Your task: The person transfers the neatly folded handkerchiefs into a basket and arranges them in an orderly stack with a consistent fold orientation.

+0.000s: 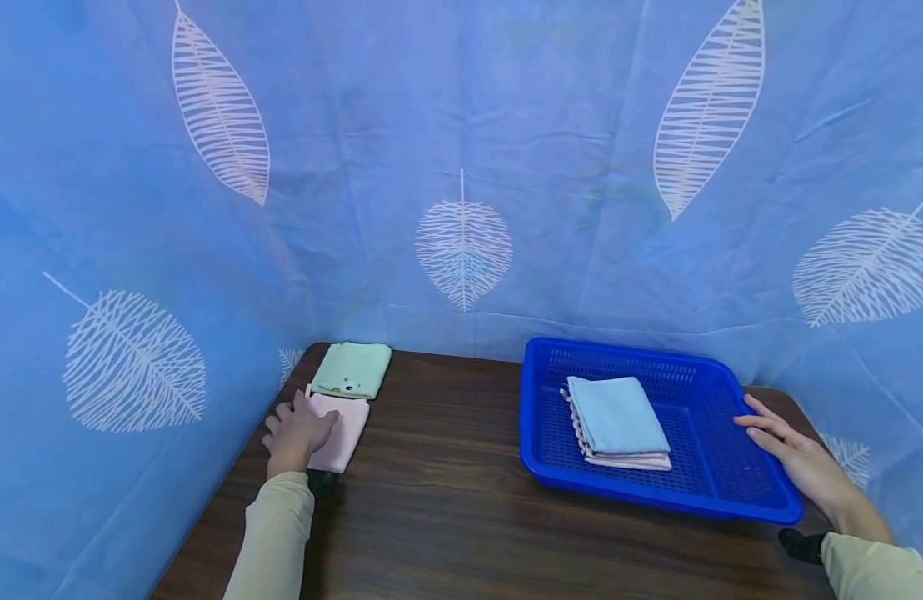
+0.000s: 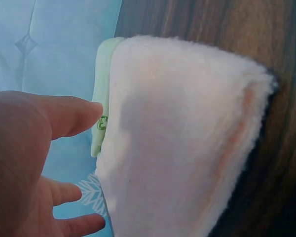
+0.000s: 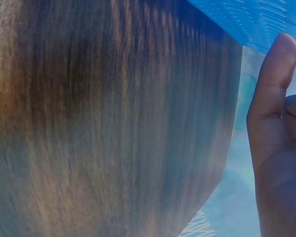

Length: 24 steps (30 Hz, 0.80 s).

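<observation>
My left hand [image 1: 298,425] rests flat on the left edge of a folded pink cloth [image 1: 343,433] at the table's far left. In the left wrist view the left hand [image 2: 34,163] has straight, spread fingers beside the pink cloth [image 2: 187,138]. A folded green cloth [image 1: 352,369] lies just behind it, and its edge [image 2: 102,84] shows there too. My right hand [image 1: 780,435] lies with straight fingers along the right rim of a blue mesh basket [image 1: 701,492]. A stack of folded cloths [image 1: 619,417], light blue on top, sits in the basket. The right wrist view shows my thumb [image 3: 271,89] upright near the basket's edge [image 3: 266,19].
The dark wooden table [image 1: 446,500] is enclosed by a blue leaf-print curtain [image 1: 461,167] at the back and on both sides. Bare wood lies between the cloths and the basket. The table's edge and the curtain show beside my right hand.
</observation>
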{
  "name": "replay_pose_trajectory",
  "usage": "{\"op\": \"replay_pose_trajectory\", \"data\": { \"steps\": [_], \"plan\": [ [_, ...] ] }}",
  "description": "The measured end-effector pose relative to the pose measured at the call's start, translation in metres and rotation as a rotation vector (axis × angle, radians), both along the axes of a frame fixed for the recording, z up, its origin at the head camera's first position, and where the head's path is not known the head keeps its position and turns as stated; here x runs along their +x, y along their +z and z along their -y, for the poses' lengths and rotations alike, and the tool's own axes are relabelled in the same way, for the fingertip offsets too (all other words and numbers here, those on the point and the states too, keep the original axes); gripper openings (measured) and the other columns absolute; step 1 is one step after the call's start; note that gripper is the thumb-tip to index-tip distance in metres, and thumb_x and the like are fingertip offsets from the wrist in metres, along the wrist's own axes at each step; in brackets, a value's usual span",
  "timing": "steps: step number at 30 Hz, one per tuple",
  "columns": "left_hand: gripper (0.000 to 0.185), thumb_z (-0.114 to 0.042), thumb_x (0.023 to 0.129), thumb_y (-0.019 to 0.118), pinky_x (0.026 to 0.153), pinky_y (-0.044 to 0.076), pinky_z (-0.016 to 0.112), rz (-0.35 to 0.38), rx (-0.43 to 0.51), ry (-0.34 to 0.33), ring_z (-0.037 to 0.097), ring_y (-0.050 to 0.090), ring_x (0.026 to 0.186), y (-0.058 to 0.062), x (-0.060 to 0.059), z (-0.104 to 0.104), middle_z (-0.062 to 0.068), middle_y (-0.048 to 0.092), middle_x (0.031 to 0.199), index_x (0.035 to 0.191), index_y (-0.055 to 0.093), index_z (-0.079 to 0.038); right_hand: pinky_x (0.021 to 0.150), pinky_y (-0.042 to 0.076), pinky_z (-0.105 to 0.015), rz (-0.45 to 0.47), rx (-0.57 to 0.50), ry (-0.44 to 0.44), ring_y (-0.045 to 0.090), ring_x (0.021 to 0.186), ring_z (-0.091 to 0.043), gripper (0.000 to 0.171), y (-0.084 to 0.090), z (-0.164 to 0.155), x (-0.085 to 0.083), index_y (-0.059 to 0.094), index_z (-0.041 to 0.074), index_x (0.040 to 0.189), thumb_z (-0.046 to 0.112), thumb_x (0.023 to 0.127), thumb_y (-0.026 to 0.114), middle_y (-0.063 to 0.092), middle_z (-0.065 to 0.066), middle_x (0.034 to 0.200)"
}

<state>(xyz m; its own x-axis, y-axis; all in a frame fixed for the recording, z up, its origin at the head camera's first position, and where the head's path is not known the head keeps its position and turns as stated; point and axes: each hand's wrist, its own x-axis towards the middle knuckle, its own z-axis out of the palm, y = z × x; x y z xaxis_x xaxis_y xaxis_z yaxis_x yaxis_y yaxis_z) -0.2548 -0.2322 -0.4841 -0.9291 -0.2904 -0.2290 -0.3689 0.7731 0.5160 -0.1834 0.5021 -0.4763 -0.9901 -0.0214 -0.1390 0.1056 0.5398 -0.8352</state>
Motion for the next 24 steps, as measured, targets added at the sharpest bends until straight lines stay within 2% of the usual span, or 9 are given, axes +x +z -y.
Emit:
{"op": "replay_pose_trajectory", "data": {
  "steps": [2, 5, 8, 9, 12, 14, 20, 21, 24],
  "plan": [
    [0.095, -0.043, 0.098, 0.051, 0.115, 0.011, 0.077, 0.007, 0.001, 0.007, 0.064, 0.008, 0.141, -0.0002, -0.0008, 0.0001, 0.045, 0.006, 0.156, 0.159, 0.0, 0.007, 0.11, 0.01, -0.08, -0.002, 0.007, 0.003, -0.021, 0.156, -0.034, 0.062, 0.0007, 0.0003, 0.0008, 0.039, 0.018, 0.158, 0.053, 0.107, 0.039, 0.0, 0.046, 0.155],
    [0.095, -0.042, 0.097, 0.052, 0.115, 0.012, 0.077, 0.017, -0.002, 0.016, 0.065, 0.009, 0.14, -0.0011, -0.0012, 0.0008, 0.046, 0.006, 0.155, 0.158, 0.0, 0.009, 0.118, 0.026, -0.053, -0.007, 0.052, 0.007, -0.018, 0.158, -0.027, 0.062, 0.0014, 0.0009, 0.0018, 0.039, 0.017, 0.158, 0.054, 0.108, 0.038, 0.0, 0.046, 0.155],
    [0.095, -0.042, 0.097, 0.052, 0.115, 0.014, 0.077, 0.027, -0.007, 0.026, 0.064, 0.012, 0.139, -0.0031, -0.0005, 0.0015, 0.047, 0.009, 0.154, 0.158, 0.001, 0.011, 0.113, 0.032, -0.045, -0.007, 0.064, 0.009, -0.017, 0.159, -0.027, 0.062, 0.0018, 0.0017, 0.0021, 0.04, 0.017, 0.157, 0.054, 0.108, 0.038, 0.001, 0.045, 0.156],
    [0.095, -0.042, 0.097, 0.052, 0.115, 0.015, 0.077, 0.028, -0.011, 0.025, 0.064, 0.012, 0.139, -0.0034, -0.0002, 0.0016, 0.047, 0.01, 0.153, 0.157, 0.002, 0.012, 0.113, 0.032, -0.046, -0.006, 0.061, 0.009, -0.016, 0.159, -0.027, 0.062, 0.0017, 0.0018, 0.0021, 0.04, 0.017, 0.157, 0.054, 0.108, 0.038, 0.001, 0.045, 0.156],
    [0.093, -0.041, 0.096, 0.051, 0.114, 0.017, 0.076, 0.038, -0.024, 0.026, 0.063, 0.014, 0.138, -0.0042, 0.0015, 0.0026, 0.047, 0.013, 0.152, 0.156, 0.005, 0.013, 0.113, 0.022, -0.067, 0.002, 0.027, 0.007, -0.018, 0.158, -0.03, 0.062, 0.0005, 0.0027, 0.0021, 0.04, 0.017, 0.157, 0.053, 0.108, 0.039, 0.001, 0.046, 0.155],
    [0.091, -0.04, 0.095, 0.051, 0.113, 0.019, 0.076, 0.046, -0.036, 0.023, 0.063, 0.016, 0.136, -0.0033, 0.0026, 0.0029, 0.047, 0.015, 0.15, 0.154, 0.009, 0.015, 0.115, 0.026, -0.056, 0.001, 0.044, 0.005, -0.017, 0.159, -0.027, 0.062, -0.0004, 0.0024, 0.0022, 0.04, 0.017, 0.157, 0.054, 0.108, 0.038, 0.001, 0.045, 0.155],
    [0.088, -0.039, 0.094, 0.055, 0.112, 0.021, 0.075, 0.066, -0.052, 0.016, 0.061, 0.017, 0.131, -0.0013, 0.0039, 0.0035, 0.047, 0.017, 0.145, 0.147, 0.018, 0.021, 0.116, 0.019, -0.069, -0.004, 0.021, -0.003, -0.019, 0.158, -0.026, 0.063, -0.0002, 0.002, 0.001, 0.04, 0.016, 0.157, 0.054, 0.107, 0.039, 0.0, 0.045, 0.156],
    [0.088, -0.039, 0.095, 0.055, 0.112, 0.021, 0.075, 0.065, -0.055, 0.016, 0.061, 0.017, 0.131, -0.0019, 0.0036, 0.0039, 0.047, 0.017, 0.145, 0.146, 0.02, 0.022, 0.111, 0.014, -0.077, 0.001, 0.0, -0.005, -0.02, 0.158, -0.028, 0.063, 0.0006, 0.0024, 0.0008, 0.04, 0.017, 0.157, 0.054, 0.107, 0.039, 0.0, 0.045, 0.156],
    [0.087, -0.04, 0.095, 0.06, 0.111, 0.022, 0.074, 0.064, -0.062, 0.023, 0.06, 0.018, 0.129, -0.0037, 0.002, 0.0042, 0.047, 0.019, 0.142, 0.143, 0.025, 0.023, 0.112, 0.012, -0.078, 0.008, -0.018, -0.01, -0.021, 0.157, -0.029, 0.062, 0.0023, 0.0036, 0.0013, 0.041, 0.017, 0.157, 0.054, 0.107, 0.039, 0.0, 0.045, 0.156]
  ]
}}
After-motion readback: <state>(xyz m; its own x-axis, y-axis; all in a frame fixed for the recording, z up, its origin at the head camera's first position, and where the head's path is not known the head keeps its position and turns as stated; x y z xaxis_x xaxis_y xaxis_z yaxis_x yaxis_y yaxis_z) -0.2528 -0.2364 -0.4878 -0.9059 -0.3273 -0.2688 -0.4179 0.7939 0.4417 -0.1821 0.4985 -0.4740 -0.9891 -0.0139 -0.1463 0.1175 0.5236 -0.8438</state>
